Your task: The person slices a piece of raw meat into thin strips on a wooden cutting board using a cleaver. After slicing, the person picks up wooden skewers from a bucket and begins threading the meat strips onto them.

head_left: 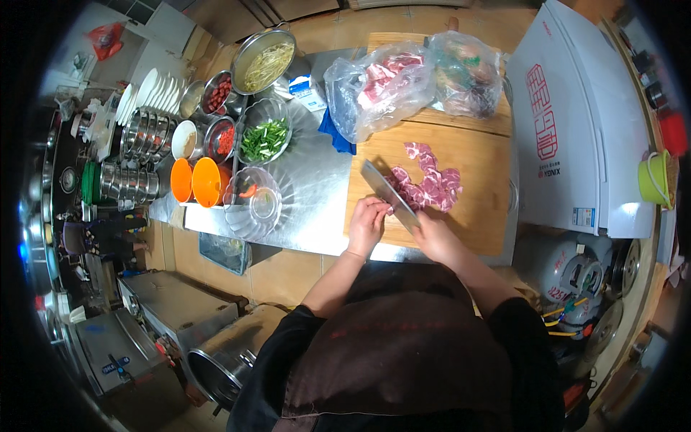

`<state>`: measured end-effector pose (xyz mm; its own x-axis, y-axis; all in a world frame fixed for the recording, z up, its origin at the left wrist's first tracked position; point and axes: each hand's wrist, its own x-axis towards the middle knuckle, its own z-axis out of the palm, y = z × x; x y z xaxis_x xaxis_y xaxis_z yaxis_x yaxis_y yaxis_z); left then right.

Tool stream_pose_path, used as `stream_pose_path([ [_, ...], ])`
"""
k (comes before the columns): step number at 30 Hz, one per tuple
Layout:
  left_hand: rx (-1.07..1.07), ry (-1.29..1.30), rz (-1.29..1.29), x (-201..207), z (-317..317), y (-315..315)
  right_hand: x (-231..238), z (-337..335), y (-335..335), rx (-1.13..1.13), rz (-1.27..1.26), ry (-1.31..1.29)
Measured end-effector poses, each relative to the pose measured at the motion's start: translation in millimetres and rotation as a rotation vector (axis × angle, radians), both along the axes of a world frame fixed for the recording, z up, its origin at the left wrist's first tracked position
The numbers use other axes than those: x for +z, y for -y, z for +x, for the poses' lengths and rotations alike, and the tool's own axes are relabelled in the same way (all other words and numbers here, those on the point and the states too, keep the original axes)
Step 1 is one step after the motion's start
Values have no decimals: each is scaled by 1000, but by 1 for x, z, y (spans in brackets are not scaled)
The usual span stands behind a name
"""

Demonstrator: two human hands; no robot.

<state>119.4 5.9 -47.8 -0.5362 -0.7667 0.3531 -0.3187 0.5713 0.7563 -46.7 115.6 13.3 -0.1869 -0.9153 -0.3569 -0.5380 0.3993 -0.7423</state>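
A wide-bladed cleaver [386, 191] stands on edge over a wooden cutting board [471, 227], its blade slanting away to the left. My right hand [436, 237] is closed round its handle. On the blade's left side, my left hand [367, 220] has its fingers curled together on a piece of raw meat [389, 209], which shows only in part. Sliced red meat with white marbling [440, 186] lies in a curved trail on the board, just right of the blade. Some slices beside the blade are partly hidden by it.
Bags of meat [389, 75] and wrapped food [468, 75] lie at the board's far side. Left stand a clear bowl of chopped greens [265, 138], another clear bowl [253, 205], orange containers [207, 183] and a pot [266, 65]. A white appliance [576, 129] borders the right.
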Motion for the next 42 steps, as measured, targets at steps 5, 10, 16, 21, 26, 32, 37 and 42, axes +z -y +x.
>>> stream_pose_path([
  [5,-27,-33,17,-5,0,1,27,-19,-48,-48,17,21],
  [10,10,-14,11,-3,0,1,46,-24,-39,57,7,18],
  [16,3,-1,34,1,0,2,48,-29,-15,2,200,257],
  [21,3,-7,63,3,0,3,35,-18,22,-13,236,318],
  [26,11,11,59,4,-2,1,33,-18,21,-38,245,388],
  [32,14,23,40,-1,-2,1,35,-25,-12,-68,315,442],
  [37,9,36,34,-3,0,2,17,-10,24,-101,240,513],
  [42,4,29,39,-3,0,1,19,-4,24,-101,275,413],
])
